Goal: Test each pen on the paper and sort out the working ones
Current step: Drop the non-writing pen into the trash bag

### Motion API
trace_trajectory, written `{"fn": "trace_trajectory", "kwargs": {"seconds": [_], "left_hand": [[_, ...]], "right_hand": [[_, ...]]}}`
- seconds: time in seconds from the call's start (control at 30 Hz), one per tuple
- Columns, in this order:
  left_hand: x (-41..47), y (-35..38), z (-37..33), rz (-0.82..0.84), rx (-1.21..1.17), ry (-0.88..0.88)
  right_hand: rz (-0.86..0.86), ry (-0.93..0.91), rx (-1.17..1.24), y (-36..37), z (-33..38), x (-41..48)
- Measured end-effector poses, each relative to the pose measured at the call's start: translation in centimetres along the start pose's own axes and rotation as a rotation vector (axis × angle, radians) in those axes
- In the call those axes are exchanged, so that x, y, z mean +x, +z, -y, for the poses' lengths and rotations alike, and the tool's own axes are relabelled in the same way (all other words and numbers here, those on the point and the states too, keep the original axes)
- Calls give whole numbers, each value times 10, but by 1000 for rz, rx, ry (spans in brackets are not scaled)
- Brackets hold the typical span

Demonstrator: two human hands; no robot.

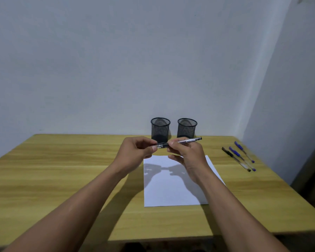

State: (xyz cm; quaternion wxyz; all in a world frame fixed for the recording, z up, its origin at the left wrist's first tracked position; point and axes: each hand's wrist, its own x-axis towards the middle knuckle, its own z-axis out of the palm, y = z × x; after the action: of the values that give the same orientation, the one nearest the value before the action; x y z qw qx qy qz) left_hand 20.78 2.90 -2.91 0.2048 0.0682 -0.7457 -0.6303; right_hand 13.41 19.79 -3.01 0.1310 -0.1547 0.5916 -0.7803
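Currently a pen [182, 142] is held above the far edge of the white paper [173, 190], lying nearly level with its black end toward three o'clock. The left hand [135, 150] is closed on the dark cap end, pinched between thumb and fingertips, while the right hand [186, 153] is closed around the barrel just beside it; the two hands nearly touch. Their shadows are cast on the sheet below.

Behind the hands, at twelve o'clock, two black mesh cups are set side by side near the wall: the left cup [160, 129] and the right cup [187, 128]. Their bases are partly hidden by the fingers and the pen.

At about two o'clock, well apart from the paper, three more pens [239, 156] are laid close together on the wooden table [53, 170], two with blue caps, one dark.
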Motion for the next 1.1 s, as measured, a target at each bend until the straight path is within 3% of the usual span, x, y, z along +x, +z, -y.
{"fn": "trace_trajectory", "kwargs": {"seconds": [0.23, 0.57, 0.77, 0.97, 1.1], "left_hand": [[-3, 5, -2, -46, -106, -47], [-4, 8, -6, -46, -116, -58], [4, 4, -9, -89, -77, -49], [5, 8, -11, -110, -56, -16], [5, 12, -13, -124, -62, -4]], "right_hand": [[36, 29, 95, 2, 0, 1], [106, 39, 44, -2, 6, -3], [91, -21, -136, -20, 30, 2], [114, -172, -588, -32, 40, 4], [125, -253, -765, -31, 39, 8]]}}
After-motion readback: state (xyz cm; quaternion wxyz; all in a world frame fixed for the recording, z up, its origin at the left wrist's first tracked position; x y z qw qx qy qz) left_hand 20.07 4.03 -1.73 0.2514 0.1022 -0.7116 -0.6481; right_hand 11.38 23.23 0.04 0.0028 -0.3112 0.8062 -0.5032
